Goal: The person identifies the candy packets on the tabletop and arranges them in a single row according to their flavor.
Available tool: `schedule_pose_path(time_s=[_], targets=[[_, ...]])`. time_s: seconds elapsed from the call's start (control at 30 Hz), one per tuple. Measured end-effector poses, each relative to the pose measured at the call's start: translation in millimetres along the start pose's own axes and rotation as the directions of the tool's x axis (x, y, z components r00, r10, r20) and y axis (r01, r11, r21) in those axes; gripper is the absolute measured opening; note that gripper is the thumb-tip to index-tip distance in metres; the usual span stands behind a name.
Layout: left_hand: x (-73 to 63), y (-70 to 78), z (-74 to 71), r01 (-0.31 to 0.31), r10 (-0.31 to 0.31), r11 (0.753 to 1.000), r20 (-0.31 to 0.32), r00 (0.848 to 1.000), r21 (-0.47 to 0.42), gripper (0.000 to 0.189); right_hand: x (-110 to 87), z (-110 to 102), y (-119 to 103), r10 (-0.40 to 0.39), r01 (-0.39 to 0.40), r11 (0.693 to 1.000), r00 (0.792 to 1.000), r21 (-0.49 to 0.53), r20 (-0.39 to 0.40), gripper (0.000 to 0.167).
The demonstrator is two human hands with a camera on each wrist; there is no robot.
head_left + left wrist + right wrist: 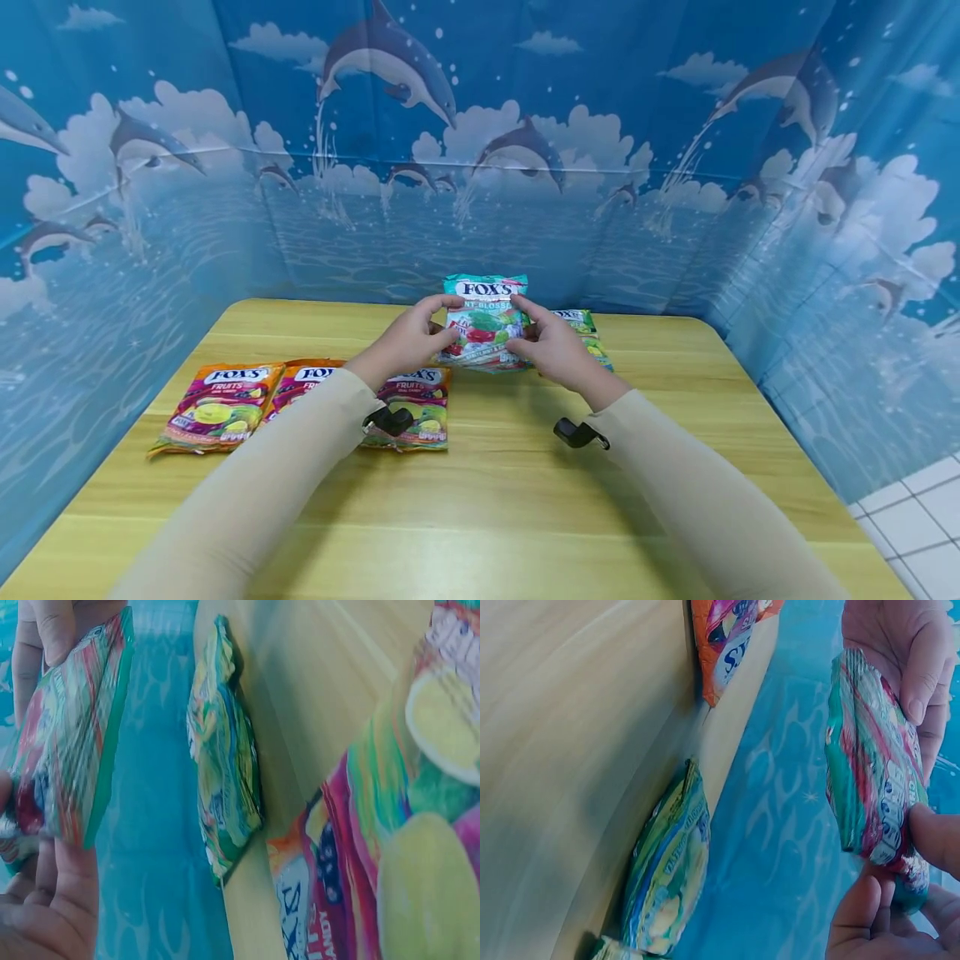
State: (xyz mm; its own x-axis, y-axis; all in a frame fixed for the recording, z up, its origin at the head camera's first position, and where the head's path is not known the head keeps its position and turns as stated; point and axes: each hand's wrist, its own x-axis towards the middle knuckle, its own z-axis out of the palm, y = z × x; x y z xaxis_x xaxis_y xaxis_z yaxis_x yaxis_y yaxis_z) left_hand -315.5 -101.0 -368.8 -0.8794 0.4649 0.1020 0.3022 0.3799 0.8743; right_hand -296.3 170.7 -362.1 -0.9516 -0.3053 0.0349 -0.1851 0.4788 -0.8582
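Three orange candy bags lie in a row on the wooden table, at the left. A green candy bag lies behind them at the right, near the table's far edge.

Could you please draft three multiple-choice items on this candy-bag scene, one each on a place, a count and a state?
1. Where do the orange bags lie?
A. On the table's left side
B. At its right edge
C. On the floor

2. How many orange bags show in the head view?
A. One
B. Three
C. Five

3. How is the teal bag placed?
A. Flat on the table
B. Held up by both hands
C. Tucked under an orange bag

Answers: 1 A, they lie in a row left of the hands. 2 B, three lie side by side. 3 B, the left hand and right hand pinch its sides above the table.
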Motion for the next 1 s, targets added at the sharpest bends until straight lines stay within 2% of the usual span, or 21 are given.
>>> schedule_pose_path(time_s=[0.17, 0.33, 0.5, 0.77, 1.0], targets=[[-5.8, 7.3, 3.9, 0.007, -0.007, 1.000, 0.038, 0.999, 0.000, 0.049, -12.1, -7.9, 4.0, 0.002, -0.002, 1.000, 1.000, -0.002, 0.016, 0.077], [-11.1, 11.3, 11.6, 0.032, -0.030, 0.999, 0.076, 0.997, -0.019, 0.060, -23.5, -13.0, 11.4, -0.010, 0.009, 1.000, 0.999, 0.011, 0.043, 0.076], [-14.9, 11.8, 21.6, 0.077, -0.074, 0.997, 0.104, 0.992, -0.029, 0.072, -33.4, -16.4, 15.9, 0.019, -0.017, 0.999, 0.998, -0.033, 0.065, 0.077], [-24.8, 8.5, 36.1, 0.142, -0.150, 0.988, 0.141, 0.979, 0.062, 0.086, -43.4, -14.7, 24.9, 0.093, -0.083, 0.993, 0.988, -0.082, 0.126, 0.080], [-30.3, 3.8, 45.9, 0.160, -0.183, 0.974, 0.137, 0.973, 0.162, 0.086, -45.1, -7.4, 35.2, 0.130, -0.114, 0.988, 0.978, -0.106, 0.165, 0.082]])
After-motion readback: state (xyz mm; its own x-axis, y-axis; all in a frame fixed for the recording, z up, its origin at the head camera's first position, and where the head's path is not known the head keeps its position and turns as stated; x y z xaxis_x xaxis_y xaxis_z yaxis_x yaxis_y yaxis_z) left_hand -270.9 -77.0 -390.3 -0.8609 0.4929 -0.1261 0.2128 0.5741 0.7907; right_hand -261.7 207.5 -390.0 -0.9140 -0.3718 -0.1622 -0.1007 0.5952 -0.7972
